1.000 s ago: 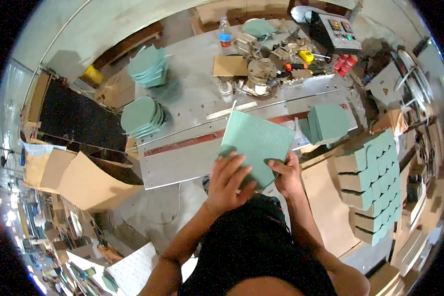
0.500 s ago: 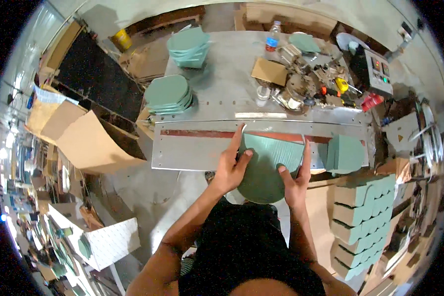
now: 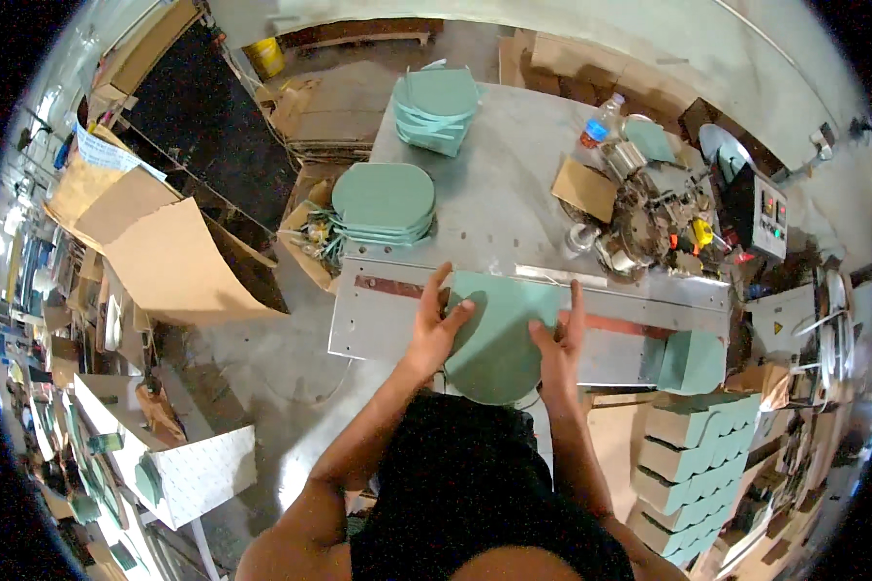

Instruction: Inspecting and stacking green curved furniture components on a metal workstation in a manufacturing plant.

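Between my two hands is a stack of green sheets [image 3: 497, 339], straight along the far edge and rounded at the near end. My left hand [image 3: 434, 327] grips its left side, thumb on the top face. On the opposite side my right hand [image 3: 559, 349] holds it the same way, index finger pointing up along the edge. The stack is over the near edge of the metal ledge [image 3: 378, 327]. A green block of similar rounded pieces [image 3: 694, 361] stands at the ledge's right end.
Two piles of green sheets, a nearer one [image 3: 385, 198] and a farther one [image 3: 434, 102], sit on the metal table [image 3: 513, 145]. Cluttered machine parts [image 3: 639, 218], a bottle [image 3: 603, 122] and a control box [image 3: 758, 208] are at right. More green stacks [image 3: 698, 474] stand lower right.
The view has shifted, so the table items sit farther right. Both hands have brought the stack leftward in the picture; its ridged far edge no longer shows, and the top face looks flat.
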Available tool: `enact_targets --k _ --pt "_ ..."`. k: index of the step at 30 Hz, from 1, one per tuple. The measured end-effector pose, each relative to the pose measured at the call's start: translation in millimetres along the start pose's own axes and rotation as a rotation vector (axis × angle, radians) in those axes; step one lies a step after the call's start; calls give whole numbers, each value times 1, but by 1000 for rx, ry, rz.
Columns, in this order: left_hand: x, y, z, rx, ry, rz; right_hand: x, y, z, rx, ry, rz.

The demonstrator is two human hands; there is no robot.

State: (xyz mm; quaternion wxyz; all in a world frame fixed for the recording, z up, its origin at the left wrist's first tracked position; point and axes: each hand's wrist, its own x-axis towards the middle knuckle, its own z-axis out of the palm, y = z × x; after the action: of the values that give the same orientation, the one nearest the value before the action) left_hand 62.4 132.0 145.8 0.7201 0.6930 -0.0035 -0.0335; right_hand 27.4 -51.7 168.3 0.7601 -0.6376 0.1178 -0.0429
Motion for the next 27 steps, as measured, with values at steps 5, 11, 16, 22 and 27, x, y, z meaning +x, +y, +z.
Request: enact_targets --k 5,11,16,22,27 --pt "16 13 -55 -188 -4 -269 27 30 59 244 93 129" --pt "67 -17 -130 -354 321 -233 52 75 109 318 -129 184" --pt "142 5 -201 -241 367 -229 48 92 111 129 -192 206" --pt "214 10 -229 26 285 -270 28 115 56 45 -103 157" --pt "245 -13 -231 6 174 -298 14 126 41 -67 52 325"
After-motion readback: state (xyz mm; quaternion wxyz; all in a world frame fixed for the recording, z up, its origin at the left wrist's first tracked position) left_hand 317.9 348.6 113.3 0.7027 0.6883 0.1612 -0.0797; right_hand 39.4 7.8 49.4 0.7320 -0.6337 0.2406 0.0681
